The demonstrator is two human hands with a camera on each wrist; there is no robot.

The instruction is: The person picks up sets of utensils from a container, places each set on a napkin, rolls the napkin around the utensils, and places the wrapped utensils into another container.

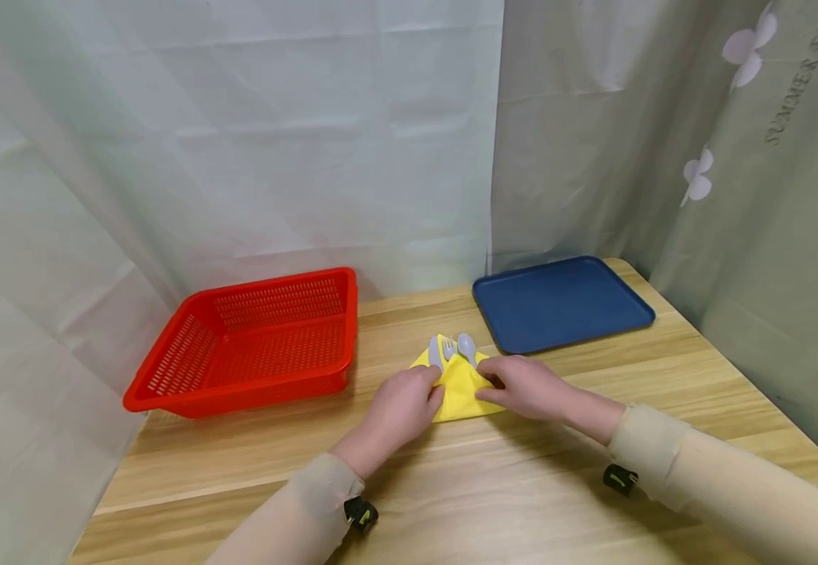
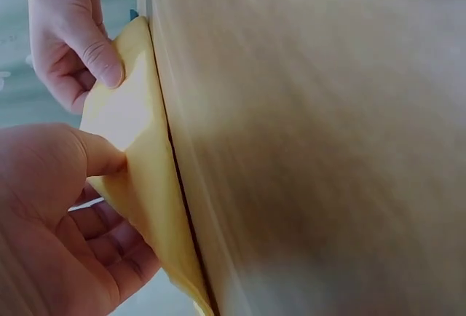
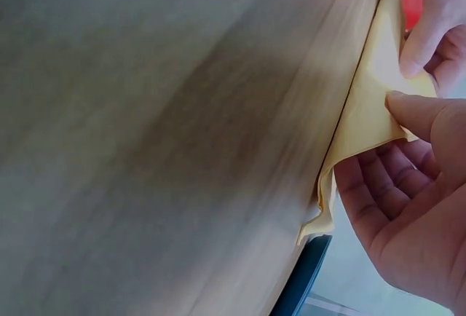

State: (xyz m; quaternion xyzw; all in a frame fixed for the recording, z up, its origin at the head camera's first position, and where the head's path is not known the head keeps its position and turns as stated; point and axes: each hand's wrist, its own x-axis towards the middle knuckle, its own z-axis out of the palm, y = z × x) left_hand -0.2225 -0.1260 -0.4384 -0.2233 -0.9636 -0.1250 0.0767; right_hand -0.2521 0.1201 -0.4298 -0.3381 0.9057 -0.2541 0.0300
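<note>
In the head view a folded yellow napkin (image 1: 460, 392) lies on the table. A grey knife (image 1: 435, 353), a fork (image 1: 449, 348) and a spoon (image 1: 466, 346) stick out past its upper fold; their lower parts are hidden by the cloth. My left hand (image 1: 403, 402) pinches the napkin at its left side. On the opposite side my right hand (image 1: 526, 386) pinches it too. Seen from the left wrist, the left thumb (image 2: 102, 154) presses the cloth with the fingers behind it. The right wrist view shows the right thumb (image 3: 411, 111) on the cloth likewise.
On the left of the wooden table (image 1: 451, 502) stands a red slotted plastic basket (image 1: 239, 399). A blue tray (image 1: 564, 302) lies at the back right. Pale curtains (image 1: 296, 157) hang behind and beside the table.
</note>
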